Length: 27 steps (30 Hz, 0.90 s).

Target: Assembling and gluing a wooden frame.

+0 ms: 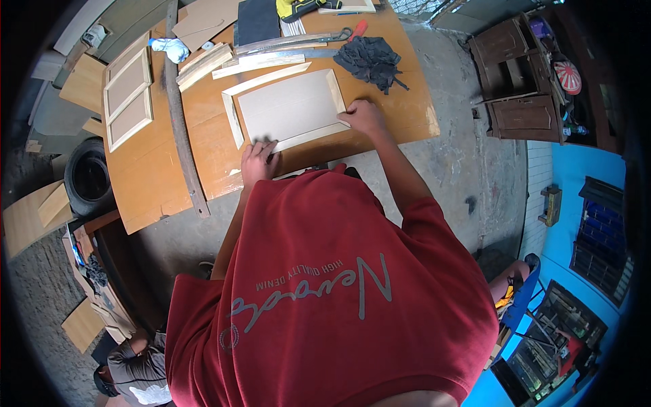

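Note:
A pale rectangular panel (291, 105) lies flat on the orange-brown table (407, 122), close to its near edge. Light wooden strips with mitred ends surround it. The near strip (308, 136) and the right strip (334, 91) lie against the panel. A gap separates the panel from the left strip (232, 119) and from the slanted far strip (268, 78). My left hand (258, 163) is closed at the left end of the near strip, fingertips on the wood. With bent fingers, my right hand (366, 118) grips the near right corner, where two strips meet.
Beyond the panel lie loose wooden strips (203, 66), a handsaw (291, 42), a crumpled black cloth (371, 62) and a yellow-black power tool (296, 8). A long dark bar (182, 136) crosses the table beside a finished-looking frame (129, 95). Another person (139, 366) is at lower left.

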{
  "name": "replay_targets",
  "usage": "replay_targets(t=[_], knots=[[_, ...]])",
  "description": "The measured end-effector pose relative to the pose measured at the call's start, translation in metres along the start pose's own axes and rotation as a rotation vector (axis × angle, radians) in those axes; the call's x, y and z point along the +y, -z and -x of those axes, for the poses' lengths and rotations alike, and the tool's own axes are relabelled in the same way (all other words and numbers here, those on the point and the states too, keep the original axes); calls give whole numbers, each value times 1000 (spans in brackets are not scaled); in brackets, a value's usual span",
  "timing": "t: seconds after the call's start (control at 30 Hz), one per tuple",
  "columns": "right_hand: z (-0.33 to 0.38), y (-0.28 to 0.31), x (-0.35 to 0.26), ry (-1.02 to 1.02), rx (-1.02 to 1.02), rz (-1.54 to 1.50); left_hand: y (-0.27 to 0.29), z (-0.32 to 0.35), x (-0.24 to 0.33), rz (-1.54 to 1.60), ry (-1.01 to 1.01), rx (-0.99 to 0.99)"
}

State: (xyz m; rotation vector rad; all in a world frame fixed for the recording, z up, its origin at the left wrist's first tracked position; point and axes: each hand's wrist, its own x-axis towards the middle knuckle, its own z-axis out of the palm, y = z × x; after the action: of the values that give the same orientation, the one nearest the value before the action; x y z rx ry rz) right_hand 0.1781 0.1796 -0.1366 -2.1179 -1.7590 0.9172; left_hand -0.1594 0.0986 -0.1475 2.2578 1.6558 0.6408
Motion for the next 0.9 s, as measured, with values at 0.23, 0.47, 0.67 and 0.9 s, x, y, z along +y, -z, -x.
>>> replay_targets(t=[0.23, 0.47, 0.67, 0.9], knots=[[2, -3, 4, 11, 11, -12, 0, -1, 1, 0, -9, 32], [11, -8, 15, 57, 46, -89, -4, 2, -2, -9, -7, 25], [30, -20, 39, 260, 101, -387, -4, 2, -2, -12, -18, 30], [57, -15, 28, 229, 99, -217, -1, -1, 1, -9, -27, 28]])
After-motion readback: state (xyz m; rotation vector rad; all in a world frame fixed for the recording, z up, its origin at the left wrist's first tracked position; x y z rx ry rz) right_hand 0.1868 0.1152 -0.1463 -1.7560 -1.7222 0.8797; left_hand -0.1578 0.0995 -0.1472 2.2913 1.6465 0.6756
